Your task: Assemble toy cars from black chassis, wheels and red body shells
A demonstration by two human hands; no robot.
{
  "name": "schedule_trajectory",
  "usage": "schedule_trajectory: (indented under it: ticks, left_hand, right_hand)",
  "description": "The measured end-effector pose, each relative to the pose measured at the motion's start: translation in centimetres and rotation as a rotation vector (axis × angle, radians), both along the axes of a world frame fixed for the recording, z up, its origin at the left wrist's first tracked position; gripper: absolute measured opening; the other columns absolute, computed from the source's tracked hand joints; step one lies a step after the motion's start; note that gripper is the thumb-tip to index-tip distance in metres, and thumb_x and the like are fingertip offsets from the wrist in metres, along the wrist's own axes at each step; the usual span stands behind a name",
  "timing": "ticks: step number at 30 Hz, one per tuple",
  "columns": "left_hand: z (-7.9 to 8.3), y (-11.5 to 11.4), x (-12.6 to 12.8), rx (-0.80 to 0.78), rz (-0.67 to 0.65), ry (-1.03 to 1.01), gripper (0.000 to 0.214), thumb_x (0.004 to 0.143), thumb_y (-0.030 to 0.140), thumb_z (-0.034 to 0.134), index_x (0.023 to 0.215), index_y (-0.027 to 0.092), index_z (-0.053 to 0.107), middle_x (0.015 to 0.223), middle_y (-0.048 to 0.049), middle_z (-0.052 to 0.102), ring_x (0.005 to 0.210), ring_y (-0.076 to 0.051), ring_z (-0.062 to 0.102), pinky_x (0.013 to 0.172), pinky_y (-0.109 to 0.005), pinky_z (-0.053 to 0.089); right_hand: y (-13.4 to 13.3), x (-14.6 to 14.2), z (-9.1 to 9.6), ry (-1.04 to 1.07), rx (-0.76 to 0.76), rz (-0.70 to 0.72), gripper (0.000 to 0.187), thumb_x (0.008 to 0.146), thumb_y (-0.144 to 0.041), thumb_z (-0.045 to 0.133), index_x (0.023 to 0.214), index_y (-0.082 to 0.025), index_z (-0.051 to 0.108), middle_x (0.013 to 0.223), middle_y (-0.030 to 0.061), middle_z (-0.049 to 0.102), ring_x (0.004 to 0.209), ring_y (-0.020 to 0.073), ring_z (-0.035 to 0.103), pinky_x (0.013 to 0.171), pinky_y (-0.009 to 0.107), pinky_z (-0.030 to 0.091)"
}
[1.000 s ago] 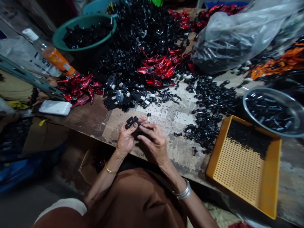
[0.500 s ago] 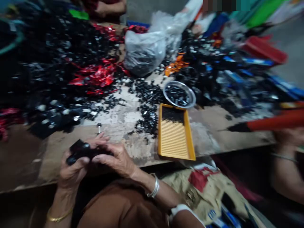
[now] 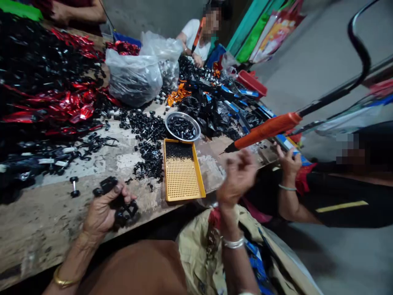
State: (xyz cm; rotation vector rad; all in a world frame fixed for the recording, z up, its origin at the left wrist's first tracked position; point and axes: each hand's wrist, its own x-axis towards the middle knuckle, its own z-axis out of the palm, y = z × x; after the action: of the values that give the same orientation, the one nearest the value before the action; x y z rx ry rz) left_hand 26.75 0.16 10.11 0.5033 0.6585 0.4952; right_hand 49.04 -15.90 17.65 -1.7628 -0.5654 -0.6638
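My left hand (image 3: pixel 100 211) is closed around a black plastic part with small wheels, like a toy car chassis (image 3: pixel 124 209). Beside it on the wooden table lies a pair of black wheels on a metal axle (image 3: pixel 74 187). My right hand (image 3: pixel 238 178) is raised right of the yellow tray (image 3: pixel 201 190), slightly blurred, its fingers half bent and apart with nothing visible in them. Just above those fingers hangs an orange electric screwdriver (image 3: pixel 265 130), its black tip pointing down left. Small dark pieces, probably screws, fill the tray's far end.
A clear bowl (image 3: pixel 197 134) of small dark pieces stands behind the tray. Around it lie loose black wheels (image 3: pixel 149 135), red shells (image 3: pixel 73 104), orange parts (image 3: pixel 178 94) and a plastic bag (image 3: pixel 133 78). A co-worker's hand (image 3: pixel 290 162) is at the right; another person sits at the back.
My right hand has left the black chassis and moved right, up towards the screwdriver. My left hand keeps the chassis. The view has swung right.
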Motion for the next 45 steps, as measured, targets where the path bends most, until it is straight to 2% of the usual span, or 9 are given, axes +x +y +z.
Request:
schedule_trajectory:
  ticks: [2,4,7,9,13,18,32,39,45]
  left_hand:
    - [-0.3,-1.1,0.6,-0.112,-0.095,-0.057,0.027,0.056,0.022,0.084,0.058,0.013,0.059,0.055,0.0032,0.052,0.049,-0.009,0.051,0.058,-0.026,0.057]
    - [-0.8,-2.1,1.4,-0.201,-0.157,-0.120,0.024,0.060,0.017,0.080,0.058,0.013,0.057,0.055,0.0033,0.050,0.047,-0.008,0.049,0.056,-0.025,0.055]
    - [-1.6,-2.9,2.4,-0.263,-0.229,-0.153,0.020,0.067,0.013,0.074,0.058,0.013,0.056,0.056,0.0027,0.048,0.048,-0.008,0.049,0.054,-0.024,0.054]
    - [-2.1,-3.0,2.7,-0.271,-0.257,-0.144,0.019,0.071,0.012,0.070,0.059,0.013,0.056,0.056,0.0023,0.048,0.049,-0.008,0.049,0.056,-0.024,0.054]
    - [-2.4,-2.7,2.8,-0.272,-0.286,-0.115,0.020,0.071,0.013,0.071,0.059,0.013,0.055,0.056,0.0022,0.048,0.050,-0.008,0.049,0.058,-0.023,0.054]
    - [-2.2,-2.7,2.9,-0.238,-0.288,-0.074,0.022,0.067,0.017,0.076,0.060,0.013,0.056,0.058,0.0028,0.049,0.051,-0.008,0.049,0.060,-0.024,0.054]
    - [-1.8,-3.0,3.3,-0.169,-0.252,0.026,0.022,0.069,0.019,0.076,0.059,0.013,0.057,0.057,0.0022,0.047,0.054,-0.009,0.050,0.068,-0.025,0.056]
    - [-1.9,-3.1,3.3,-0.136,-0.257,0.043,0.023,0.066,0.023,0.079,0.057,0.014,0.059,0.056,0.0022,0.049,0.056,-0.009,0.053,0.070,-0.024,0.057]
    - [-1.9,-3.3,3.2,-0.093,-0.206,0.065,0.024,0.063,0.023,0.081,0.060,0.013,0.060,0.058,0.0027,0.050,0.055,-0.009,0.052,0.071,-0.025,0.057]
  right_hand:
    - [-0.9,5.7,2.0,-0.045,0.076,-0.083,0.053,0.073,-0.048,0.070,0.113,-0.017,0.054,0.112,0.0087,0.057,0.107,0.0243,0.057,0.099,0.049,0.043]
    - [-0.4,10.0,3.1,0.034,0.072,0.041,0.045,0.069,-0.047,0.071,0.101,-0.021,0.055,0.099,0.0047,0.061,0.094,0.0220,0.061,0.091,0.046,0.049]
    - [1.3,12.2,2.8,0.239,0.146,0.190,0.032,0.067,-0.044,0.071,0.083,-0.024,0.050,0.074,-0.0024,0.057,0.067,0.0179,0.062,0.069,0.040,0.055]
    - [2.0,10.8,1.9,0.229,0.185,0.258,0.036,0.064,-0.040,0.074,0.089,-0.025,0.052,0.076,-0.0051,0.056,0.062,0.0134,0.059,0.064,0.034,0.056]
    - [2.3,5.1,-0.4,0.272,0.307,0.411,0.040,0.065,-0.032,0.077,0.099,-0.023,0.057,0.075,-0.0070,0.054,0.051,0.0071,0.053,0.052,0.024,0.050]
    - [1.9,1.1,-3.1,0.365,0.349,0.433,0.032,0.070,-0.033,0.072,0.098,-0.024,0.058,0.067,-0.0082,0.050,0.050,0.0073,0.053,0.053,0.024,0.049]
    - [2.0,0.6,-5.4,0.461,0.399,0.390,0.036,0.069,-0.044,0.069,0.096,-0.023,0.057,0.060,-0.0082,0.045,0.044,0.0072,0.047,0.046,0.025,0.045]
    - [2.0,0.7,-5.7,0.422,0.440,0.438,0.031,0.072,-0.039,0.068,0.097,-0.025,0.056,0.058,-0.0093,0.045,0.044,0.0078,0.048,0.048,0.025,0.046]
    - [1.9,0.7,-6.1,0.444,0.360,0.390,0.034,0.072,-0.048,0.066,0.095,-0.024,0.057,0.058,-0.0088,0.043,0.045,0.0081,0.047,0.050,0.026,0.047]
